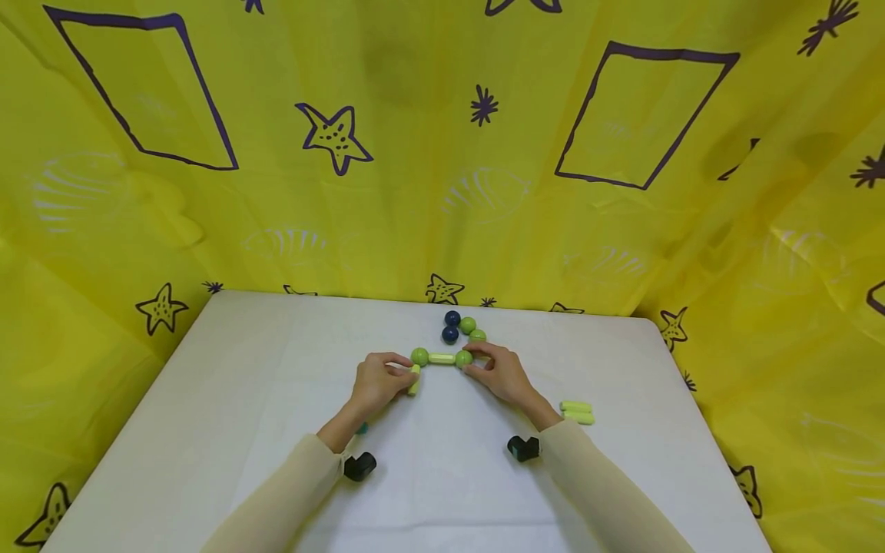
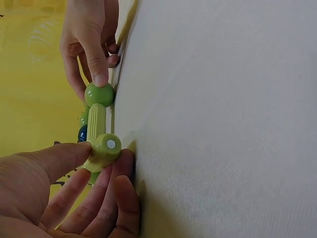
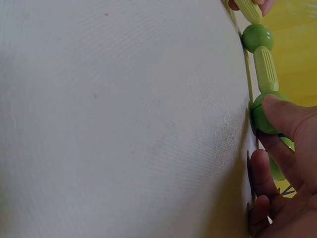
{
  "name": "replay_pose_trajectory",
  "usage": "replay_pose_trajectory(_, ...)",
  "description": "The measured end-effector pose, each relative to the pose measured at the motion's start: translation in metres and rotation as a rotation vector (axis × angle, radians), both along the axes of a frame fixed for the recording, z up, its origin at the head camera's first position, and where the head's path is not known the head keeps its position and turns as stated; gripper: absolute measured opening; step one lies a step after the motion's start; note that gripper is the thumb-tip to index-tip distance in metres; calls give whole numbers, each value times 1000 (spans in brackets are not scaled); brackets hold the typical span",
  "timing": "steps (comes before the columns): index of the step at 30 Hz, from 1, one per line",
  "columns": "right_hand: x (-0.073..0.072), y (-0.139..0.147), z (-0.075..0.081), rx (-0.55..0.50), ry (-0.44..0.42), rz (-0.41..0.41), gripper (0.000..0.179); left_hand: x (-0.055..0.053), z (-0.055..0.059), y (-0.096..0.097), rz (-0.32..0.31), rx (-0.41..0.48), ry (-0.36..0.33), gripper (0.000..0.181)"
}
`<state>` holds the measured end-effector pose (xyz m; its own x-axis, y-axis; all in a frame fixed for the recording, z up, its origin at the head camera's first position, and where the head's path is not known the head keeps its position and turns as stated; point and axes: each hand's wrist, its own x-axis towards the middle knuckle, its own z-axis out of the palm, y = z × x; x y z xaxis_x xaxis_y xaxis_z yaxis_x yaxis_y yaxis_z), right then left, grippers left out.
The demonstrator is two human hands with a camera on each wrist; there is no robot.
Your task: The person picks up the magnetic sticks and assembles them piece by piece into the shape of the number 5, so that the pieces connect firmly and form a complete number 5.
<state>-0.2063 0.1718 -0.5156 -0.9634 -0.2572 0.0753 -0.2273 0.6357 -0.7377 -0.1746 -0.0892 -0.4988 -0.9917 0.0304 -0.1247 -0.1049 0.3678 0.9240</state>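
My left hand (image 1: 376,382) pinches a pale green magnetic rod (image 1: 414,380) between thumb and fingers; a white disc shows on its near end in the left wrist view. The rod's far end meets a green ball (image 3: 257,38). From that ball a second pale rod (image 1: 441,359) runs sideways to another green ball (image 1: 464,359). My right hand (image 1: 503,376) pinches this right-hand ball, thumb on the near side and a finger behind. The joined pieces lie low at the white tabletop, part of them hidden by the fingers.
Two navy balls (image 1: 451,334) and two more green balls (image 1: 468,326) sit just behind the joined pieces. Two pale rods (image 1: 577,412) lie side by side at right. A teal piece (image 1: 362,428) shows partly beside the left wrist. A yellow curtain (image 1: 415,192) hangs behind the table (image 1: 207,430).
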Motion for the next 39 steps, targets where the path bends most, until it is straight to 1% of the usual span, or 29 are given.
replay_pose_trajectory(7, 0, -1, 1, 5, -13, -10, 35, -2, -1, 3, 25, 7, -16, 19)
replay_pose_trajectory(14, 1, -1, 3, 6, -26, -13, 35, -4, -1, 5, 33, -18, -19, 17)
replay_pose_trajectory(28, 1, 0, 0, 3, -15, -11, 34, -3, 1, 8, 41, -20, -19, 17)
replay_pose_trajectory(34, 2, 0, 0, 4, -23, -20, 34, -3, 0, 10, 47, -47, -18, 17)
replay_pose_trajectory(39, 1, 0, 0, 6, -17, -13, 35, -3, 0, 9, 46, -77, 2, 17)
